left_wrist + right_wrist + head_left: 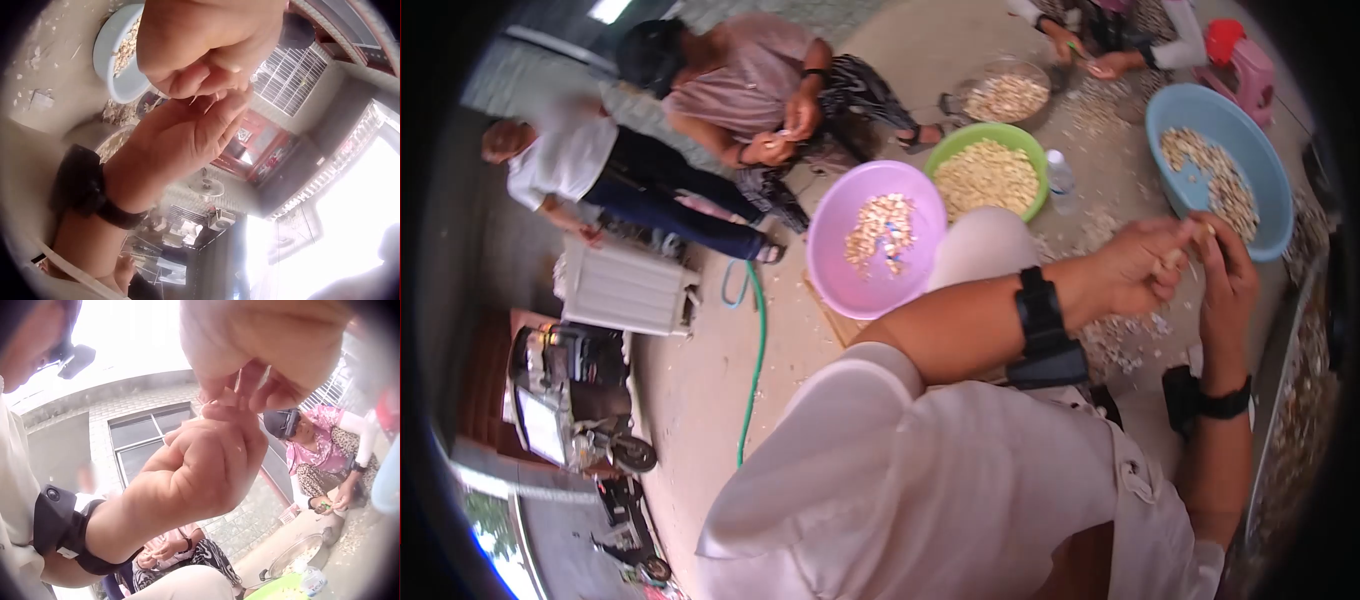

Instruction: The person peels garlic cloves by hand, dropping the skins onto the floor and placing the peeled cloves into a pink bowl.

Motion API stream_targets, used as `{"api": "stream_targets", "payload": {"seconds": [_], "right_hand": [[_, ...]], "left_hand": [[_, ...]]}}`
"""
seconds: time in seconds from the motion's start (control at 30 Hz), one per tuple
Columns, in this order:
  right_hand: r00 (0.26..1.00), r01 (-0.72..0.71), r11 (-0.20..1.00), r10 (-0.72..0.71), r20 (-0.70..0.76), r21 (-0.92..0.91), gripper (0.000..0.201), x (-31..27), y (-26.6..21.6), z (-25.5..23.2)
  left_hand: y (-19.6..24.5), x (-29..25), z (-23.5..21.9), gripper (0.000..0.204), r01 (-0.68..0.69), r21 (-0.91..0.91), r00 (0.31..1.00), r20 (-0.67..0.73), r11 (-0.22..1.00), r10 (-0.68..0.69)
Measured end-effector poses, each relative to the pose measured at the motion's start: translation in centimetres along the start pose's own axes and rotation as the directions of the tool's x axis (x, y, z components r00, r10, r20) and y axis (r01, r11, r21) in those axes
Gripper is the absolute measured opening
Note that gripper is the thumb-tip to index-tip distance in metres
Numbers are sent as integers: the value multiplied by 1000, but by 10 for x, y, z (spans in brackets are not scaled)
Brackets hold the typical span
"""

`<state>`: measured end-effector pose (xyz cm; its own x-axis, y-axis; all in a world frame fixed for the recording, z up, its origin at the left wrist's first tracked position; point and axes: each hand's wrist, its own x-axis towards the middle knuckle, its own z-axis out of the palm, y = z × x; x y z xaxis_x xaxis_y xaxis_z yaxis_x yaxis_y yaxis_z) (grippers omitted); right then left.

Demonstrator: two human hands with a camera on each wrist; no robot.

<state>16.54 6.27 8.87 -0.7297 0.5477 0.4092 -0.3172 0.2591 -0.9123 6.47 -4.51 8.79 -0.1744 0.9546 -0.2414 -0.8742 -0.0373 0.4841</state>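
In the head view my left hand [1138, 268] reaches in from the middle, fingers curled round a pale garlic clove [1170, 260]. My right hand [1228, 275] meets it fingertip to fingertip, pinching a small pale piece of the clove [1204, 231]. Both wrist views show the hands pressed close together, the fingers largely hiding what they hold. The left wrist view has the right hand [181, 137] below the left; in the right wrist view the left hand [206, 459] lies under the right. Beyond the hands stands a blue basin [1275, 190] of cloves.
A pink basin [825, 255] and a green basin [1032, 150] hold more cloves, beside a plastic bottle [1060, 175] and a metal pan [1040, 115]. Skins litter the floor. A seated person [745, 80] works nearby; another stands at left. A green hose [757, 380] crosses the ground.
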Motion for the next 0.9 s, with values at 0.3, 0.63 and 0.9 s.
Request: {"api": "stream_targets", "payload": {"seconds": [0.3, 0.63, 0.9], "right_hand": [[983, -170, 899, 185, 0, 404, 24, 6, 19, 4], [994, -110, 937, 107, -26, -332, 23, 20, 24, 8], [969, 92, 840, 49, 243, -535, 19, 15, 26, -7]], "left_hand": [[35, 25, -48, 17, 9, -277, 990, -131, 961, -47], [45, 43, -55, 22, 1, 458, 999, 32, 889, -18], [37, 46, -63, 10, 187, 572, 979, -37, 799, -202]]}}
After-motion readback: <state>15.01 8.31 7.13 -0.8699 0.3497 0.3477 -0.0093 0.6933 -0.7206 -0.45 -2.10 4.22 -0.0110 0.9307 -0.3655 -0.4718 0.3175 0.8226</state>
